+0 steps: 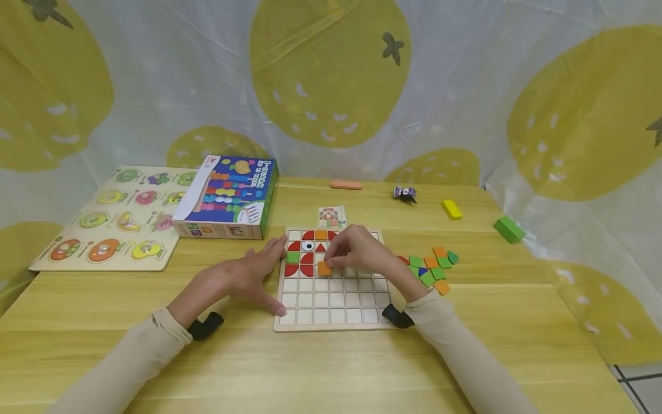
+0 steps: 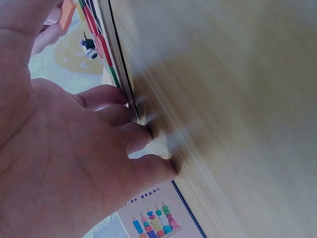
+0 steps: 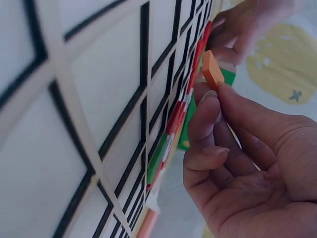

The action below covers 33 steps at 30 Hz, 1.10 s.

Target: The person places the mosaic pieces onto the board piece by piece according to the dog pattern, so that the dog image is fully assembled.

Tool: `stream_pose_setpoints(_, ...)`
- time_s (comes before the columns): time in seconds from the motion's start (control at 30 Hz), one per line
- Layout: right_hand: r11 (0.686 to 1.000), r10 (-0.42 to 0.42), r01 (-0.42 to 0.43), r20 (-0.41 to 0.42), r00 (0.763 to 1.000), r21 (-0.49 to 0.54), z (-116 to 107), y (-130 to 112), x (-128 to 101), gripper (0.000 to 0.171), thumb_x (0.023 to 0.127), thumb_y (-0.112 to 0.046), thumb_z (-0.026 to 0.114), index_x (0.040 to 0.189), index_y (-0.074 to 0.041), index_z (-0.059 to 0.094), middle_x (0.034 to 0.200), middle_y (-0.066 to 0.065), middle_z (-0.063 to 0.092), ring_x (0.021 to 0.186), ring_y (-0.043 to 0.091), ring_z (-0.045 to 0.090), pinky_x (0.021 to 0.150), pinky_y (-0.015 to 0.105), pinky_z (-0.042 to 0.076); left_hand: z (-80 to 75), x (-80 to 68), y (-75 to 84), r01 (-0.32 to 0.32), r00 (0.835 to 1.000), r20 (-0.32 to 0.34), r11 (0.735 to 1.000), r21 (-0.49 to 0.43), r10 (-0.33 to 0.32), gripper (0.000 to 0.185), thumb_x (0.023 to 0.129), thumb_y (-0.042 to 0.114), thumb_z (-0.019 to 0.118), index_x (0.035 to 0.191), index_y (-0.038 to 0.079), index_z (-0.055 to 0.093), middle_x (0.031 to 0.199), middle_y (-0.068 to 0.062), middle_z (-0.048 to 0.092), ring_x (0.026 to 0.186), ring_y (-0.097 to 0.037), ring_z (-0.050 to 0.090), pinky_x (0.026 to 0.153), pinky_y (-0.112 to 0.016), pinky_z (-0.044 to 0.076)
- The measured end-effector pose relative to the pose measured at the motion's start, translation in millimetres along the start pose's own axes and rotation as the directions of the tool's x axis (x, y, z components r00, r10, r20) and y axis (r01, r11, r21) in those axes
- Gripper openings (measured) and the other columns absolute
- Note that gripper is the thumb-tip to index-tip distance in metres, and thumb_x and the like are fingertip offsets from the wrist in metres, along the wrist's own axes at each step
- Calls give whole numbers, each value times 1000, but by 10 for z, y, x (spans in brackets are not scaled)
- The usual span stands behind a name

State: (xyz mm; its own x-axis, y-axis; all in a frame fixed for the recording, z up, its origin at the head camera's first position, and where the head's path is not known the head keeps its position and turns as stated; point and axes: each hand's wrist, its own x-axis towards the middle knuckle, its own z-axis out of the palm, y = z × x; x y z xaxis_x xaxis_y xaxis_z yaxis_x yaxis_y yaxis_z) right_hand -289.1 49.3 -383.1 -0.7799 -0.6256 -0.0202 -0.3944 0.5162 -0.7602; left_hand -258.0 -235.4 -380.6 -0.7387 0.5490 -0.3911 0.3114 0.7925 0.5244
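Note:
A wooden grid board (image 1: pixel 331 307) lies on the table with red, green and orange tiles filling its top-left cells. My right hand (image 1: pixel 357 253) pinches an orange tile (image 1: pixel 324 268) (image 3: pixel 213 69) between thumb and fingertips just over the board's third row. The left hand (image 1: pixel 243 276) lies flat with its fingers straight, touching the board's left edge (image 2: pixel 130 99). A heap of loose green and orange tiles (image 1: pixel 433 269) sits just right of the board. A small pattern card (image 1: pixel 332 217) lies behind the board.
A colourful bead-toy box (image 1: pixel 227 198) and a fruit peg puzzle (image 1: pixel 116 218) are at the left. Along the back lie a pink stick (image 1: pixel 346 185), a small dark figure (image 1: pixel 404 193), a yellow block (image 1: pixel 451 209) and a green block (image 1: pixel 509 229). A lemon-print curtain hangs behind.

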Motion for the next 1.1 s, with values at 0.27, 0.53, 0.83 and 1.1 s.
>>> stream_pose_setpoints(0.27, 999, 27, -28, -17, 999, -39, 82, -13, 32, 6, 94, -1, 83, 88, -3, 82, 82, 1, 76, 72, 9, 63, 70, 22, 56, 3, -2, 2, -14, 1000, 1, 1000, -4, 14, 147, 79, 57, 92, 172, 5, -8, 179, -21, 15, 166, -44, -5, 129, -71, 5)
stream_pose_setpoints(0.53, 995, 48, -49, -22, 999, -85, 118, 1, 37, 7, 95, -5, 83, 89, -7, 83, 83, -2, 76, 73, 9, 61, 69, 23, 52, 5, -7, 5, -11, 1000, -2, 1000, -6, 11, 146, 79, 56, 93, 172, 4, -8, 179, -22, 16, 166, -44, -4, 129, -71, 5)
stream_pose_setpoints(0.83, 992, 66, -70, -41, 997, -105, 137, 3, 30, 4, 94, -3, 84, 95, -5, 87, 89, 1, 81, 77, 8, 64, 66, 21, 51, 12, 4, 1, -11, 1000, -4, 1000, 4, 11, 147, 79, 57, 93, 172, 4, -7, 179, -22, 15, 166, -44, -4, 129, -72, 6)
stream_pose_setpoints(1.1, 997, 31, -34, -32, 999, -75, 121, 12, 36, 5, 91, -1, 86, 95, -2, 86, 91, 3, 82, 78, 6, 69, 71, 19, 57, 9, 0, -9, -10, 1000, -4, 1000, 7, 10, 146, 79, 58, 92, 172, 5, -7, 179, -22, 15, 166, -46, -2, 128, -73, 7)
